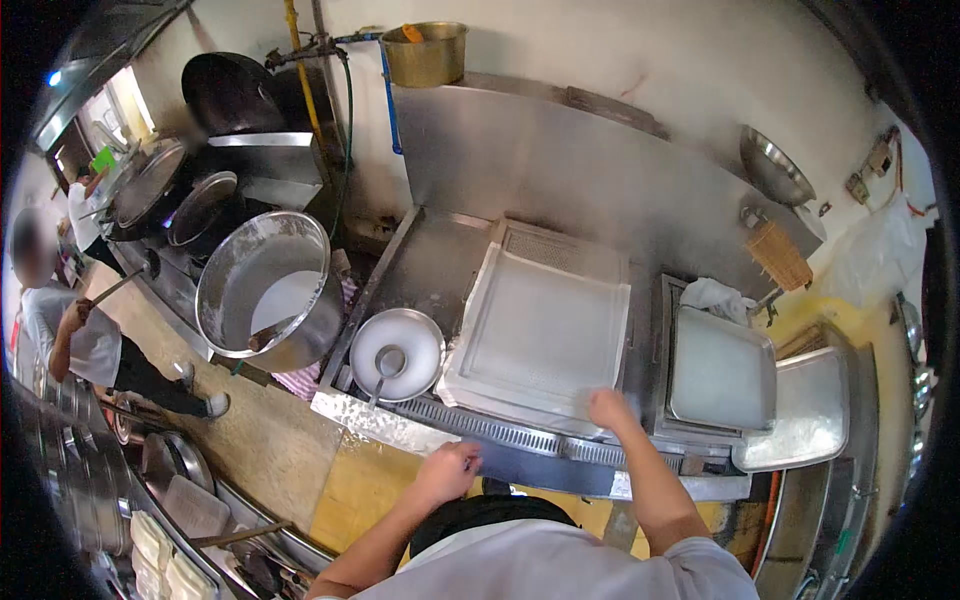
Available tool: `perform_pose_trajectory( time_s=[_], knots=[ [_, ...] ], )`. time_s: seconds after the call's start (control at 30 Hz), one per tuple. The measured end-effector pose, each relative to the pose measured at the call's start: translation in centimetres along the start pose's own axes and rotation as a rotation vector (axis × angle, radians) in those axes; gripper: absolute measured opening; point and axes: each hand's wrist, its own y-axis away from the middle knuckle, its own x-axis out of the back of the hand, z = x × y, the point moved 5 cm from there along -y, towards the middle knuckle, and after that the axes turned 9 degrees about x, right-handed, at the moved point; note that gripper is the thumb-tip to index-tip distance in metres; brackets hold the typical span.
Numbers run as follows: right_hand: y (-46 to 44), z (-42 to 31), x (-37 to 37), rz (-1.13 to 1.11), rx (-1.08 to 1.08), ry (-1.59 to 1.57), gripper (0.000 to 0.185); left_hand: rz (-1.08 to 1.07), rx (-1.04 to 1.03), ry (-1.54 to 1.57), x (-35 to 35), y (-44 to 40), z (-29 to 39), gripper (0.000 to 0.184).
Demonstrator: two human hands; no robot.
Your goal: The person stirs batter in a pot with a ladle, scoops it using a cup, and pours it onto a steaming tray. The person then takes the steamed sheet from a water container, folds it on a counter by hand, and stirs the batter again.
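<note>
My right hand (611, 410) is closed at the front right corner of a white cloth (590, 360) spread over a flat perforated tray on the steel counter; whether it pinches the cloth is too small to tell. My left hand (450, 470) has its fingers curled in front of the counter's edge, and what it holds, if anything, is hidden. Left of the cloth stands a round bowl (428, 370) of white liquid with a ladle (388, 366) in it. A large metal pot (215, 290) with white liquid is further left.
Right of the cloth lie a rectangular tray (722, 370) and a shiny metal tray (815, 410). A brass-coloured pot (440, 55) sits on the ledge behind. Two people stand at the left; the nearer person (85, 335) holds a long-handled tool. Woks line the back left.
</note>
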Motion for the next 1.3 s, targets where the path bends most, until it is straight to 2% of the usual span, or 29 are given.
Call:
perform_pose_trajectory(
  time_s=[0.07, 0.1, 0.2, 0.27, 0.37, 0.4, 0.47, 0.6, 0.67, 0.73, 0.83, 0.93, 1.0, 1.07, 1.13, 1.23, 1.3],
  knots=[
    [2.0, 0.0, -0.3, 0.141, 0.037, -0.16, 0.035, -0.01, 0.019, -0.07, 0.4, -0.8, -0.5, 0.029],
    [6.4, 4.7, 1.2, 0.22, 0.069, -0.239, 0.033, -0.004, -0.008, -0.026, -2.7, 0.8, 4.1, 0.03],
    [7.0, 5.5, -0.5, 0.399, 0.098, -0.361, 0.029, 0.064, -0.073, -0.018, -2.4, 0.9, 6.3, 0.032],
    [7.2, 5.0, -0.8, 0.4, 0.127, -0.414, 0.029, 0.116, -0.091, -0.026, -1.6, 1.4, 8.4, 0.034],
    [8.1, 0.8, 1.7, 0.386, 0.228, -0.453, 0.025, 0.088, -0.052, 0.099, -1.0, 1.6, 9.4, 0.038],
    [8.6, -1.0, 2.6, 0.379, 0.263, -0.466, 0.024, 0.141, -0.065, 0.143, -0.6, 1.8, 9.5, 0.036],
    [7.2, -2.7, 1.7, 0.428, 0.369, -0.45, 0.02, 0.191, -0.001, 0.151, 1.1, 3.0, 10.4, 0.035],
    [7.2, -8.9, 3.2, 0.292, 0.425, -0.476, 0.019, 0.252, 0.025, 0.043, 2.8, 4.6, 8.8, 0.035],
    [5.8, -11.6, 2.6, 0.514, 0.705, -0.468, 0.02, 0.294, 0.004, 0.1, 1.8, 4.8, 5.2, 0.036],
    [6.7, -15.1, 3.6, 0.477, 0.805, -0.476, 0.03, 0.342, 0.05, 0.157, 3.2, 6.0, 4.3, 0.04],
    [4.8, -19.9, 4.0, 0.241, 0.924, -0.405, 0.041, 0.395, 0.166, 0.216, 5.3, 7.7, 2.5, 0.046],
    [5.0, -27.2, 6.3, 0.144, 0.839, -0.448, 0.044, 0.382, 0.194, 0.199, 7.8, 8.5, -1.4, 0.048],
    [7.1, -33.8, 9.1, 0.359, 1.093, -0.476, 0.045, 0.397, 0.187, 0.164, 10.5, 8.9, -4.1, 0.046],
    [9.4, -40.6, 11.4, 0.336, 1.097, -0.501, 0.057, 0.469, 0.184, 0.196, 13.8, 9.4, -7.1, 0.044],
    [10.6, -47.0, 12.6, 0.47, 1.273, -0.365, 0.07, 0.578, 0.161, 0.216, 17.8, 10.2, -9.2, 0.038],
    [13.4, -55.9, 13.3, 0.524, 1.425, -0.14, 0.073, 0.66, 0.186, 0.29, 24.2, 11.3, -11.9, 0.035],
    [12.4, -60.1, 11.7, 0.536, 1.553, 0.036, 0.065, 0.713, 0.166, 0.319, 27.8, 11.4, -13.6, 0.033]
  ],
)
